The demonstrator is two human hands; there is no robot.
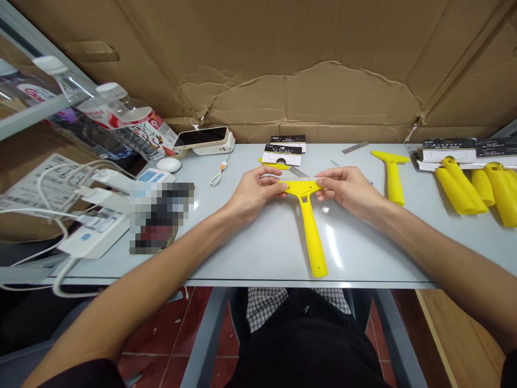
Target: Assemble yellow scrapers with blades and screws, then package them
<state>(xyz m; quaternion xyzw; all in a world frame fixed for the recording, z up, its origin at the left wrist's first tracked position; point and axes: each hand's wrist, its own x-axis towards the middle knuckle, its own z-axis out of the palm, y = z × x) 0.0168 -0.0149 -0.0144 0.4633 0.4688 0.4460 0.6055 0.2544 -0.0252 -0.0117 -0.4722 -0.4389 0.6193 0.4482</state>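
A yellow scraper (310, 234) lies in front of me, its handle pointing toward the table's front edge. My left hand (258, 191) pinches the left end of its wide head. At the right end, my right hand (347, 188) has thumb and fingers closed on the same head. Along the head's far edge runs a clear strip, partly hidden by my fingers. Just beyond it lie a loose metal blade (298, 172) and a black-and-white card (281, 155) with a yellow piece under it. Another yellow scraper (393, 180) rests right of my right hand.
Several yellow handles (460, 188) with header cards lie at the far right. Another blade (355, 147) is near the cardboard wall (307, 64). On the left are a power strip (97, 231) with cables, a white mouse (168, 164), a phone (202, 138) and bottles (137, 121).
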